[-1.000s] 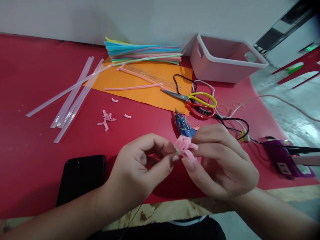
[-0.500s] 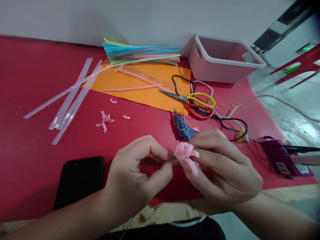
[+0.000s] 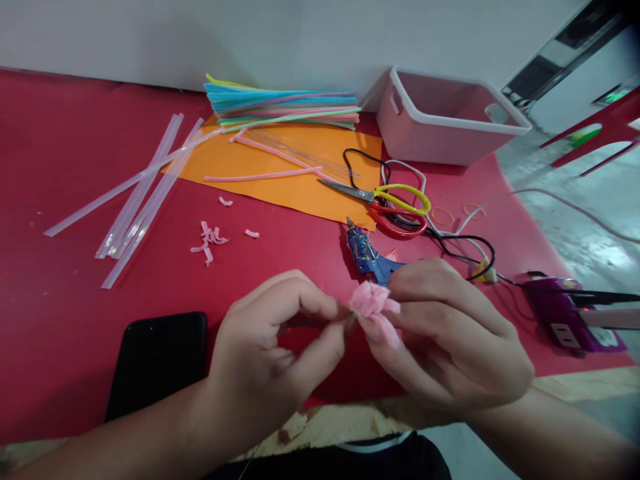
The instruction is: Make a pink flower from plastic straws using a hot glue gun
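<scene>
A small pink pipe-cleaner flower (image 3: 369,300) is held up between my hands near the table's front edge. My left hand (image 3: 277,343) pinches its thin stem just under the bloom; a thin wire shows below this hand. My right hand (image 3: 450,333) has thumb and fingers closed on the flower's lower pink petals. Just beyond the right hand lies a blue glue gun (image 3: 367,253), its handle partly hidden by the fingers. Several short pink pipe-cleaner bits (image 3: 209,240) are scattered on the red table (image 3: 280,260) to the left.
Scissors (image 3: 373,195) rest partly on an orange sheet (image 3: 295,190). Behind are bundled pipe cleaners (image 3: 285,103) and a pink bin (image 3: 430,137). Clear glue sticks (image 3: 150,187) and a black phone (image 3: 157,363) lie left. Cables lead to a purple power strip (image 3: 565,320) at right.
My right hand has shifted slightly right, its thumb and fingers moving over the flower's lower petals. The flower has turned a little. My left hand keeps its pinch.
</scene>
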Available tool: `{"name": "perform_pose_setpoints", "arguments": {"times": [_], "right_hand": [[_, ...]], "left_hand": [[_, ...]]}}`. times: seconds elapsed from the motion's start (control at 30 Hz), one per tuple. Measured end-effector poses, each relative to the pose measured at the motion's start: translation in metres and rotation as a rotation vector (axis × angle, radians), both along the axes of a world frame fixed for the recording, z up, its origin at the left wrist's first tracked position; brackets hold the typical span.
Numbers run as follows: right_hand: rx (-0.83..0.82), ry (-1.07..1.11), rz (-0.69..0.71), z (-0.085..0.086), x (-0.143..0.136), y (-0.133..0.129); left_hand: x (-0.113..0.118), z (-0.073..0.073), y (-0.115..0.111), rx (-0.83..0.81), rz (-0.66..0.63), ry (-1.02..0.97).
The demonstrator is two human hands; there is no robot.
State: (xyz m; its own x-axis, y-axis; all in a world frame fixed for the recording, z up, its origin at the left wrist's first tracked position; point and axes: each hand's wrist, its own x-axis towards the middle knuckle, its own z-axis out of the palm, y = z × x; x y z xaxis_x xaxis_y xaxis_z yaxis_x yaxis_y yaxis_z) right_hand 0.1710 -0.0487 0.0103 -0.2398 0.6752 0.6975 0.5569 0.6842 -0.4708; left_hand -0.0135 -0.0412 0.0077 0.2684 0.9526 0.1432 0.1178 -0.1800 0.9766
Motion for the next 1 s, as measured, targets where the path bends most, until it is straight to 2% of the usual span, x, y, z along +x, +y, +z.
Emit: {"name": "perform_pose_setpoints", "arguments": {"times": [0.17, 0.27, 0.3, 0.37, 0.5, 0.7, 0.83, 0.9, 1.0], "right_hand": [[0.015, -0.077, -0.036, 0.002, 0.012, 0.014], [-0.143, -0.297, -0.269, -0.001, 0.038, 0.030], [-0.209, -0.411, -0.310, -0.002, 0.049, 0.035], [-0.271, -0.605, -0.275, -0.007, 0.072, 0.042], [-0.531, -0.772, -0.192, -0.018, 0.094, 0.040], [-0.489, -0.662, -0.192, -0.026, 0.072, 0.038], [-0.349, -0.340, -0.238, -0.019, 0.064, 0.035], [-0.318, -0.166, -0.203, -0.015, 0.063, 0.029], [-0.291, -0.087, -0.059, -0.012, 0.060, 0.021]], "left_hand": [[0.003, -0.002, 0.011, -0.494, 0.007, -0.367], [0.003, -0.001, 0.019, -0.718, -0.009, -0.615], [0.002, 0.000, 0.021, -0.766, -0.014, -0.681], [0.002, 0.001, 0.023, -0.834, -0.003, -0.755], [0.001, 0.003, 0.023, -0.883, 0.021, -0.810], [0.000, 0.003, 0.023, -0.933, 0.057, -0.796], [-0.001, 0.004, 0.023, -0.928, 0.065, -0.805], [0.000, 0.004, 0.022, -0.919, 0.063, -0.792], [0.000, 0.003, 0.022, -0.906, 0.070, -0.755]]}}
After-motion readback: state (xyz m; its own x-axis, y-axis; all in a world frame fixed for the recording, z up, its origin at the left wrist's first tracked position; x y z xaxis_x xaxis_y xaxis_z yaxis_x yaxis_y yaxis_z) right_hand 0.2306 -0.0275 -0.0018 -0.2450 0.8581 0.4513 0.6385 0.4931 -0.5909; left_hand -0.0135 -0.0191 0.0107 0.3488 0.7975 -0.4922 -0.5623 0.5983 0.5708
